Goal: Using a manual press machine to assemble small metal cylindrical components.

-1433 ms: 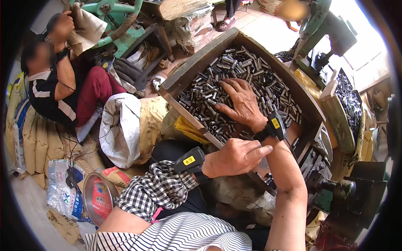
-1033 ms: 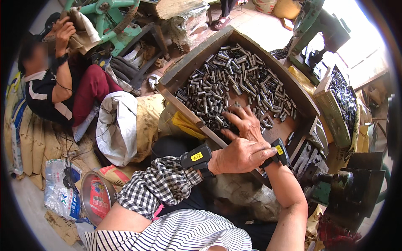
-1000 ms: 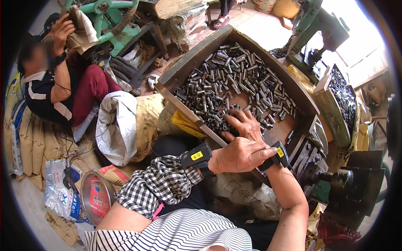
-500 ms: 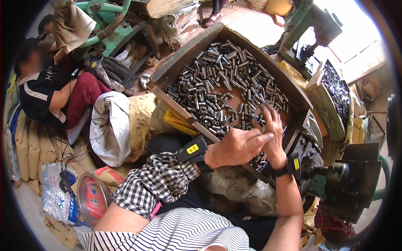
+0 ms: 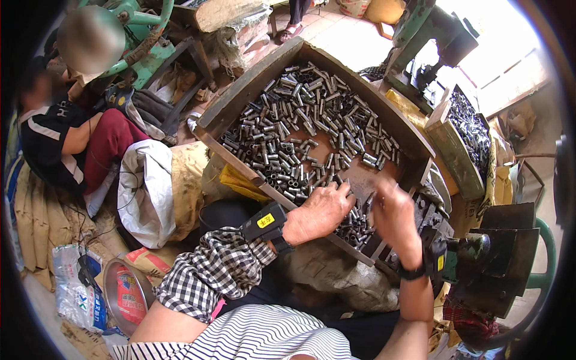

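At the left edge of the frame sits a co-worker (image 5: 66, 141), with a metal bowl (image 5: 110, 294) lower left and a white sack (image 5: 144, 192) beside it. Mid-frame, a wooden box (image 5: 249, 79) holds loose metal tubes (image 5: 294, 111). The left hand (image 5: 321, 211) is at its lower edge, fingers bent and close together; the right hand (image 5: 394, 216), blurred, curls just beside. I cannot tell whether either grips a tube. Farther right stand another box (image 5: 454, 155) of dark pieces (image 5: 471, 127) and a machine (image 5: 501, 255)
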